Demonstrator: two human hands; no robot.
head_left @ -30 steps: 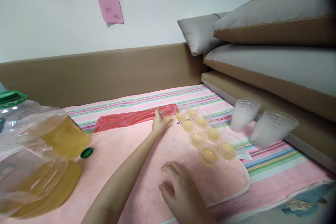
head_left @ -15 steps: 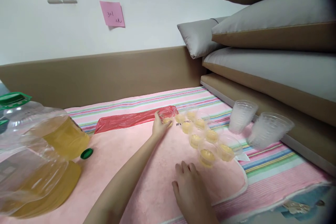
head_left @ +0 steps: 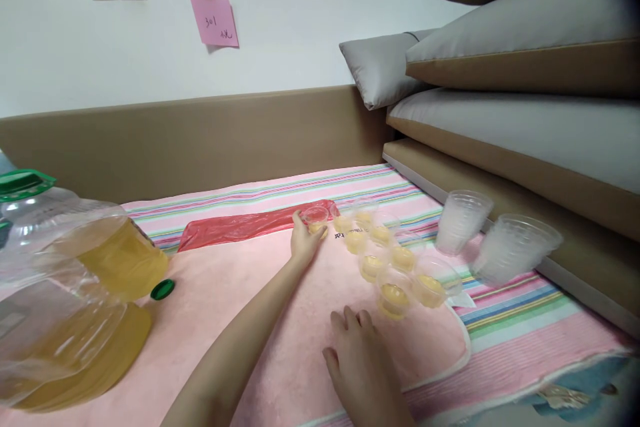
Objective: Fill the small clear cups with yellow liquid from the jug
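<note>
My left hand [head_left: 306,239] reaches to the far side of the pink mat [head_left: 240,293], fingers and thumb closed around a clear plastic cup [head_left: 317,216] with a little yellow liquid in it. To the right of that cup, two rows of similar cups [head_left: 393,295] stand close together, each holding some yellow liquid. My right hand [head_left: 360,347] hovers over or rests on the near part of the mat, below the nearest cups. Its fingers are apart and hold nothing; whether it touches the mat I cannot tell.
Large clear jugs [head_left: 75,360] of yellow liquid stand at left, beside a green cap [head_left: 163,289]. A crumpled red plastic bag [head_left: 250,227] lies behind the mat. Two stacks of nested cups [head_left: 515,250] stand at right, near piled grey-brown cushions [head_left: 525,120].
Almost nothing differs. The view has shifted slightly, and my right hand's thumb sits a little farther left. My left hand stays at the same cup.
</note>
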